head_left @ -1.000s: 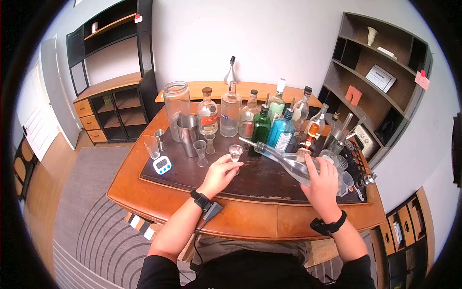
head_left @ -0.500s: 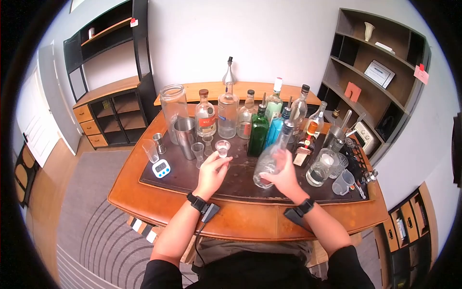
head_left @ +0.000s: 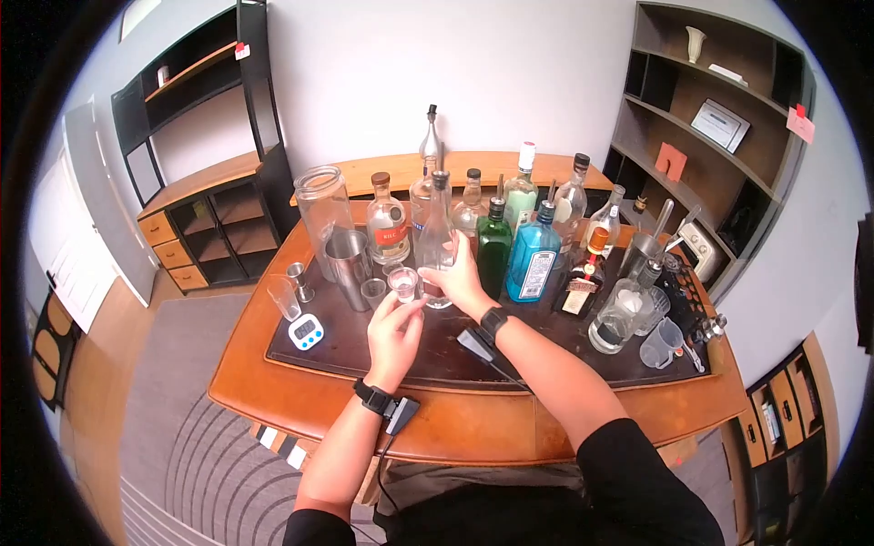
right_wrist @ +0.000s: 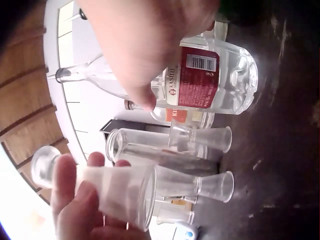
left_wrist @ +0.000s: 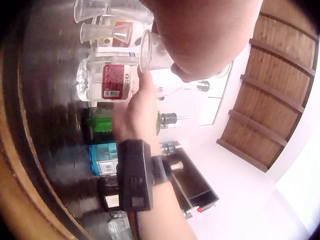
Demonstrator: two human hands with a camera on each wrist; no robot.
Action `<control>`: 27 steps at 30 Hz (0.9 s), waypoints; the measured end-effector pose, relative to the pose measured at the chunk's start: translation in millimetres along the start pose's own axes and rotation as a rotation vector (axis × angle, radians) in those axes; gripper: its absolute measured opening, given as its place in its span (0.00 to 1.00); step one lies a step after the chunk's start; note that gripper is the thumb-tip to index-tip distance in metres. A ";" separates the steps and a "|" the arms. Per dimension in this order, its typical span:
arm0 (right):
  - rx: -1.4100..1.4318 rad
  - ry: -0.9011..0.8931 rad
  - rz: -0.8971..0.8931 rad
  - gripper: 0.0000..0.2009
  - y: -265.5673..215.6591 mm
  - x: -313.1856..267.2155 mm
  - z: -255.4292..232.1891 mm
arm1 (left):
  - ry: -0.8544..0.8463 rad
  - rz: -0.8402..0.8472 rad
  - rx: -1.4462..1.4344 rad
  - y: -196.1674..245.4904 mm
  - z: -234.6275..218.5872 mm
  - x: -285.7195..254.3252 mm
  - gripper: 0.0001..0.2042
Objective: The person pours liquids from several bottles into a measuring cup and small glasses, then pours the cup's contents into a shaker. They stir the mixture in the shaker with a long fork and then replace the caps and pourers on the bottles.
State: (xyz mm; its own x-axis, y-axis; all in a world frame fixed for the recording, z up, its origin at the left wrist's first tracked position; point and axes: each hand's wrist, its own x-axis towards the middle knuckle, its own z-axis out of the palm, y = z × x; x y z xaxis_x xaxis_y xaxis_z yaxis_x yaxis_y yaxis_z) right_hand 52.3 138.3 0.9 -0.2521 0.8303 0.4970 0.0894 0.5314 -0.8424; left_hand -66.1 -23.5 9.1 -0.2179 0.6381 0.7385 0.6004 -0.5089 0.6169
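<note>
My left hand [head_left: 393, 341] holds a clear double-ended jigger [head_left: 403, 284], its fingers and thumb around the narrow middle. In the right wrist view the jigger [right_wrist: 127, 192] has one wide cup facing the table side. Just to its right, my right hand [head_left: 458, 280] grips a clear glass bottle [head_left: 438, 223] with a pourer in its neck. The bottle stands upright, its base close to the dark desk top. A red label with a barcode [right_wrist: 201, 61] shows on the bottle in the right wrist view. Part of the bottle is hidden behind the right hand.
Left of the hands stand a metal shaker tin [head_left: 349, 268], a tall glass jar [head_left: 323, 205] and a white timer [head_left: 306, 331]. Green [head_left: 493, 250] and blue bottles [head_left: 533, 259] are close on the right. Farther right are a mixing glass [head_left: 612, 328] and a plastic measuring cup [head_left: 662, 344].
My right hand has brought the bottle from a tilted hold at the right to upright, then leftward beside the jigger. The left hand with the jigger has shifted a little left.
</note>
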 end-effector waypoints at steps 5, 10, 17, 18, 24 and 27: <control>-0.057 0.008 -0.013 0.55 5.0 13.8 0.1 | 0.002 0.032 0.018 -3.7 2.3 -0.2 0.11; -0.130 -0.124 0.007 0.57 -16.1 -32.4 -26.5 | -0.010 0.027 0.029 -6.2 4.0 -2.5 0.11; 0.032 -0.510 0.263 0.49 -88.1 -145.9 -111.8 | -0.006 -0.016 -0.062 1.4 4.2 3.0 0.12; 0.031 -0.540 0.271 0.48 -94.0 -156.0 -124.8 | 0.003 -0.028 -0.081 3.5 3.2 5.8 0.12; 0.031 -0.299 0.235 0.48 -96.2 -181.4 -180.7 | 0.041 -0.158 -0.123 -24.9 -9.7 46.6 0.12; 0.057 -0.245 0.250 0.47 -93.7 -185.9 -193.6 | -0.024 -0.468 -0.368 -20.9 -26.2 68.9 0.14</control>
State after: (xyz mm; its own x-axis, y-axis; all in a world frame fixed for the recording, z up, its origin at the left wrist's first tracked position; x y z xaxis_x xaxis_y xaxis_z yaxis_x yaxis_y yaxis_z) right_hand 277.3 -33.4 27.7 -0.4534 0.8650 0.2150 0.1253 0.3006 -0.9455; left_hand -113.9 16.0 54.1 -0.3751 0.8535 0.3617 0.1375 -0.3346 0.9323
